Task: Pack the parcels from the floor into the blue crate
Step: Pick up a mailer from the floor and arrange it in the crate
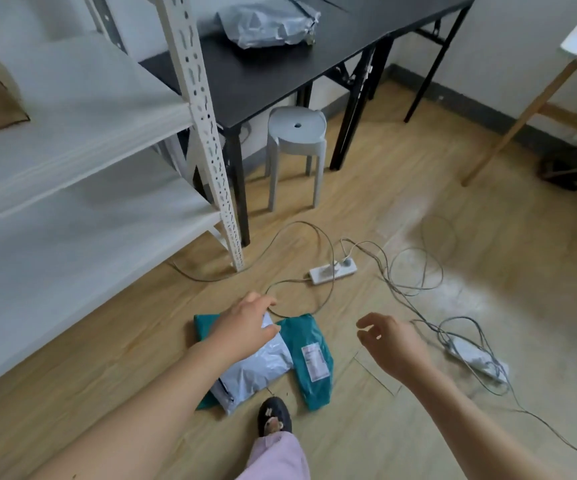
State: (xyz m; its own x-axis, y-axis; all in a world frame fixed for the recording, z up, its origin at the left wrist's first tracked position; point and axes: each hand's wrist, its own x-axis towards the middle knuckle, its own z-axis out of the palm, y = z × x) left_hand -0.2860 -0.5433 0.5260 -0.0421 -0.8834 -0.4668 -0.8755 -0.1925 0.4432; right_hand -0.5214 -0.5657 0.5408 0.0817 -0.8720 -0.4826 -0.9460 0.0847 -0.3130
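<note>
The grey mailer (pixel 259 368) lies at 6 o'clock in the view, stacked across one teal parcel (pixel 202 323), with a labelled teal parcel (pixel 300 330) touching it at 3 o'clock, so it is probably the first to lift. The left hand (pixel 245 323) covers its far end, thumb on top, but I cannot tell whether the fingers grip. The right hand (pixel 391 341) hovers at 3 o'clock, fingers loosely curled and apart, holding nothing. A power strip (pixel 332 270) sits at 1 o'clock. The blue crate is not in view.
</note>
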